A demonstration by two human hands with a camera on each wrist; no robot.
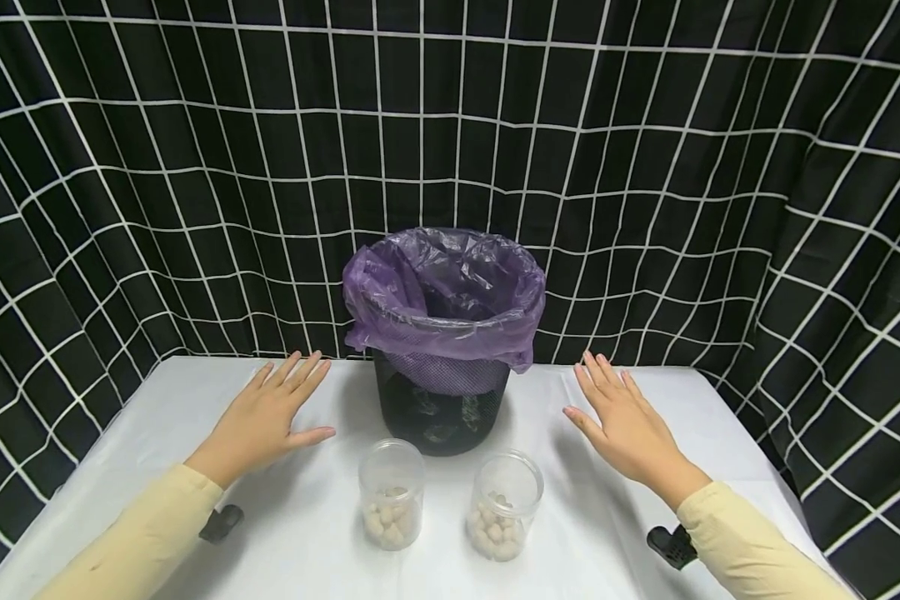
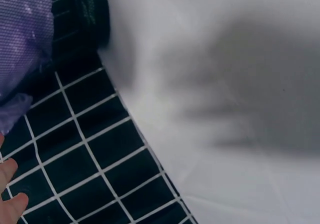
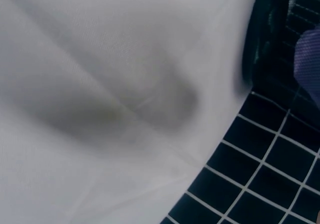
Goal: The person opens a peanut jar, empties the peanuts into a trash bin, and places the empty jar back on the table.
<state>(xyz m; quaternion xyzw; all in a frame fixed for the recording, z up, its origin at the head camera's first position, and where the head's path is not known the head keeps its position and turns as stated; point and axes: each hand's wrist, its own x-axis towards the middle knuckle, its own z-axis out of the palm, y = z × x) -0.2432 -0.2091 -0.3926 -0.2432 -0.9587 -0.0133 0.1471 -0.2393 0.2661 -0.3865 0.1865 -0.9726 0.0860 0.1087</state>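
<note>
white table (image 1: 585, 550); left hand (image 1: 258, 425), right hand (image 1: 630, 429) flank bin (image 1: 442, 425), two clear jars (image 1: 378, 475) (image 1: 521, 492)

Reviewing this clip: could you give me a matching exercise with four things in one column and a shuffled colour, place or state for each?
1. right hand
2. liner
3. backdrop
4. jar nearer that hand

A. purple, folded over the rim of the bin
B. partly filled with pale lumps
C. fingers straight, holding nothing
D. black with white grid lines

Pairs: 1-C, 2-A, 3-D, 4-B
</note>
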